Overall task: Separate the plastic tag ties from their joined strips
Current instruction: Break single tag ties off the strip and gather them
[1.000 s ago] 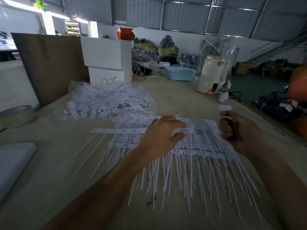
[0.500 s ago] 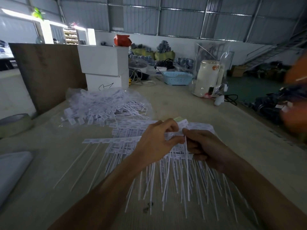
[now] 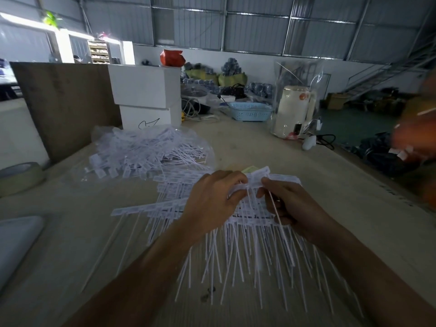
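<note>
Hands meet over the strips [image 3: 236,223]: left hand [image 3: 212,199] pins the strip, right hand [image 3: 290,204] pinches one tie [image 3: 280,223]. Jerking sideways could snap it or drag neighbours loose.

**White tag ties in strips and a loose heap**

We see joined strips of white plastic tag ties [image 3: 236,223] fanned on the table, tails pointing to 6 o'clock. At 10 o'clock from them lies a heap of ties [image 3: 146,152] on clear plastic.
</note>
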{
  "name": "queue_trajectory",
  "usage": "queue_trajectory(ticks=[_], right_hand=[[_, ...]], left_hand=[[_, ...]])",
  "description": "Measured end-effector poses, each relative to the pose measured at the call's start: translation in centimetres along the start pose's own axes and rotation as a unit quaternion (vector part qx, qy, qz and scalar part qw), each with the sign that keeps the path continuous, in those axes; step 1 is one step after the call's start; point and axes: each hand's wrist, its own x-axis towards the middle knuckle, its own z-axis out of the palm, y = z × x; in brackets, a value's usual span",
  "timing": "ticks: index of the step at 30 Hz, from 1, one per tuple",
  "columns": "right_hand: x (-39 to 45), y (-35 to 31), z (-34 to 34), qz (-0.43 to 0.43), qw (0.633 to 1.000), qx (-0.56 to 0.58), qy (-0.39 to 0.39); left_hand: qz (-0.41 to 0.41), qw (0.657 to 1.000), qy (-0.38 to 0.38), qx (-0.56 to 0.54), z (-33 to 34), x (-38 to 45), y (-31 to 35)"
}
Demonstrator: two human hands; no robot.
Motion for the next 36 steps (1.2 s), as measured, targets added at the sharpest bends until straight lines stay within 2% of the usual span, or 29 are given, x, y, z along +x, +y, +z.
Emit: queue_trajectory(ticks=[8, 17, 21, 26, 27, 30, 33, 36], right_hand=[[-0.4, 0.1, 0.4, -0.060, 0.997, -0.027, -0.050], [-1.1, -0.8, 0.5, -0.132, 0.983, -0.126, 0.006], [-1.0, -0.9, 0.4, -0.150, 0.978, -0.146, 0.009], [-0.7, -0.8, 0.5, -0.199, 0.937, -0.282, 0.058], [-0.7, -0.8, 0.6, -0.197, 0.944, -0.260, 0.054], [-0.9, -0.6, 0.7, -0.139, 0.986, -0.088, 0.005], [-0.9, -0.4, 0.6, -0.072, 0.996, -0.026, -0.043], [-0.6, -0.3, 0.4, -0.013, 0.998, 0.031, -0.053]], left_hand=[[0.012, 0.998, 0.063, 0.004, -0.2, 0.2, 0.0], [-0.032, 0.994, 0.003, -0.103, -0.3, 0.5, -0.3], [-0.089, 0.976, -0.015, -0.198, -0.3, 0.8, -0.3], [-0.109, 0.969, -0.026, -0.219, 0.0, 0.7, -0.3], [-0.113, 0.967, -0.021, -0.229, 0.0, 0.8, -0.4], [-0.105, 0.969, -0.013, -0.222, 0.0, 0.8, -0.5], [-0.081, 0.973, -0.013, -0.218, 0.3, 0.5, -0.6], [-0.077, 0.974, -0.017, -0.213, 0.5, 0.3, -0.7]])
